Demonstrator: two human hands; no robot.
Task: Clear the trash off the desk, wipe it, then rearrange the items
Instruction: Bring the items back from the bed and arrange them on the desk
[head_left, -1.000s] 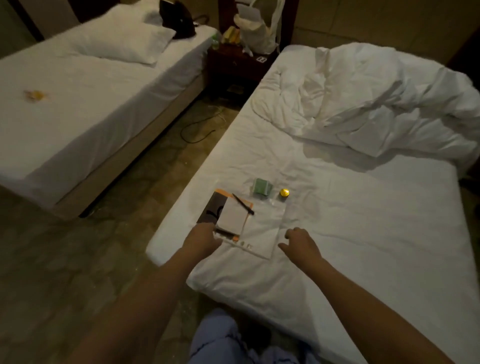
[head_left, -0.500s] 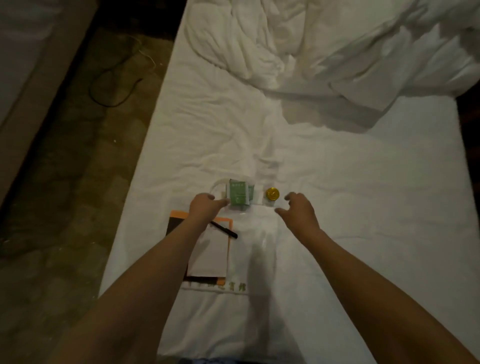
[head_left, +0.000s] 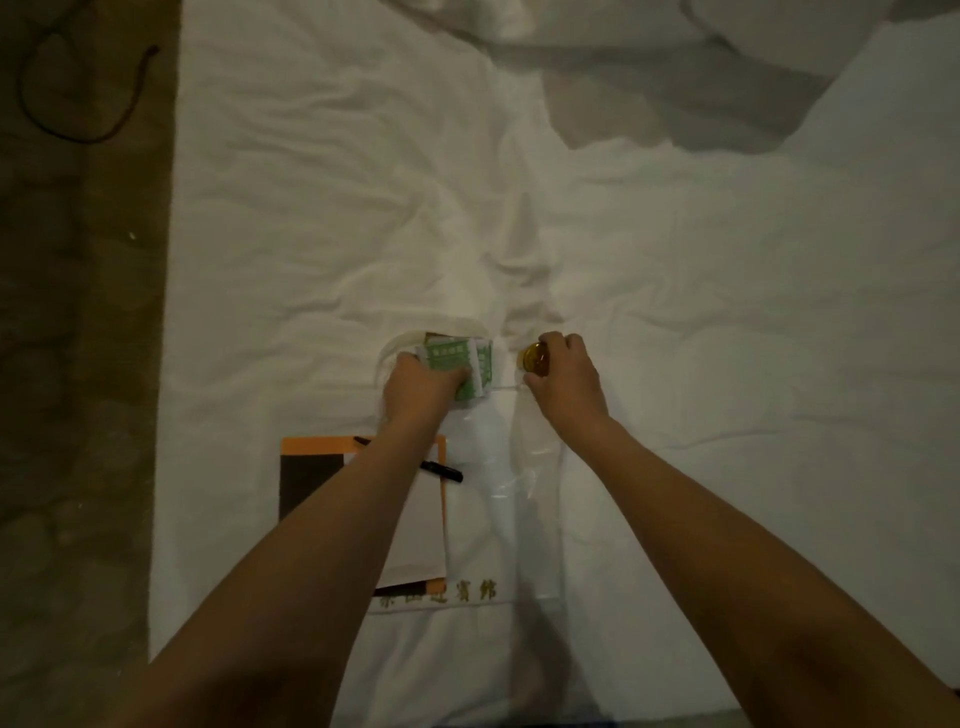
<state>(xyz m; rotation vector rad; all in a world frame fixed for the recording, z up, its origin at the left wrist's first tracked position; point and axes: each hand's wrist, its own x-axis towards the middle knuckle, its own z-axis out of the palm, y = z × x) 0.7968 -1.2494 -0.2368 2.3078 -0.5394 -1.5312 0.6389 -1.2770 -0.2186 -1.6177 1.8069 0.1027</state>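
Both hands have gone forward since half a second ago and now close on the things they were only reaching toward. Left hand (head_left: 423, 387) grips the green packets (head_left: 457, 364), fingers curled over their near edge; the packets sit at 12 o'clock from the knuckles, and their lower part is hidden under the fingers. Printing on them is too blurred to read. Pale crumpled plastic (head_left: 395, 353) shows at 10 o'clock of this hand; whether the hand touches it I cannot tell. Right hand (head_left: 563, 382) is curled round the gold cap (head_left: 535, 358), which peeks out at 10 o'clock from the hand, mostly covered by fingers and thumb. What the cap belongs to is hard to make out.

Nearer the person, at 6 o'clock from the packets, lies an orange folder (head_left: 311, 447) with white paper (head_left: 421, 525) on it, both largely hidden by the left forearm. A black pen (head_left: 441, 470) lies slanted across the folder's far edge, its middle covered by the arm. A clear bag (head_left: 498, 519) lies flat just right of the folder, faint against the bed (head_left: 727, 364); green characters (head_left: 467, 590) run along its near edge, partly cut off by the folder. Rumpled duvet (head_left: 675, 52) is cut off at 12 o'clock, and a dark cord (head_left: 130, 98) lies on the floor at 10 o'clock.
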